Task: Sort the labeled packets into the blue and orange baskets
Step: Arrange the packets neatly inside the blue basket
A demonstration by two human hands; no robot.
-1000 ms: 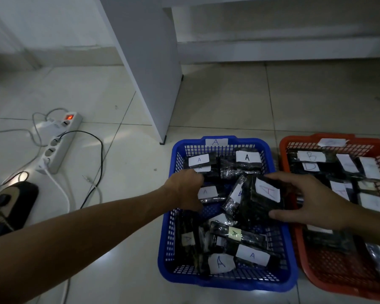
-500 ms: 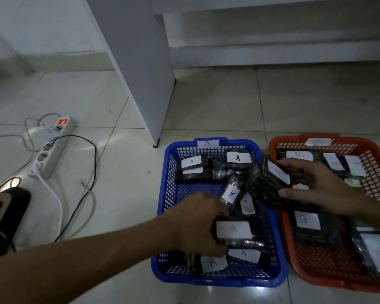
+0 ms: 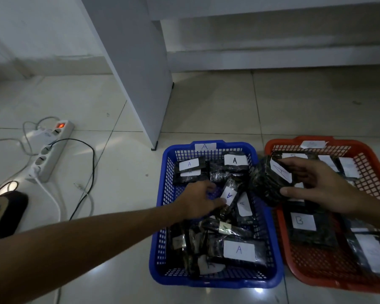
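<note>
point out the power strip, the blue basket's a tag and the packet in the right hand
power strip (image 3: 44, 154): head view, white body.
blue basket's A tag (image 3: 205, 146): head view, far rim.
held packet (image 3: 264, 183): head view, dark wrapper.

Blue basket (image 3: 165, 194): glossy plastic mesh.
Orange basket (image 3: 373, 167): the same plastic lattice.
Packet I hold (image 3: 264, 183): shiny black film, crinkled, with a matt paper label.
Floor (image 3: 206, 110): smooth, glossy tiles, probably ceramic.
Power strip (image 3: 49, 154): matt plastic.

Dim, bluish light, soft glare spots on the floor tiles (image 3: 228, 102) (wide-angle bending at edges), slightly blurred hands.
</note>
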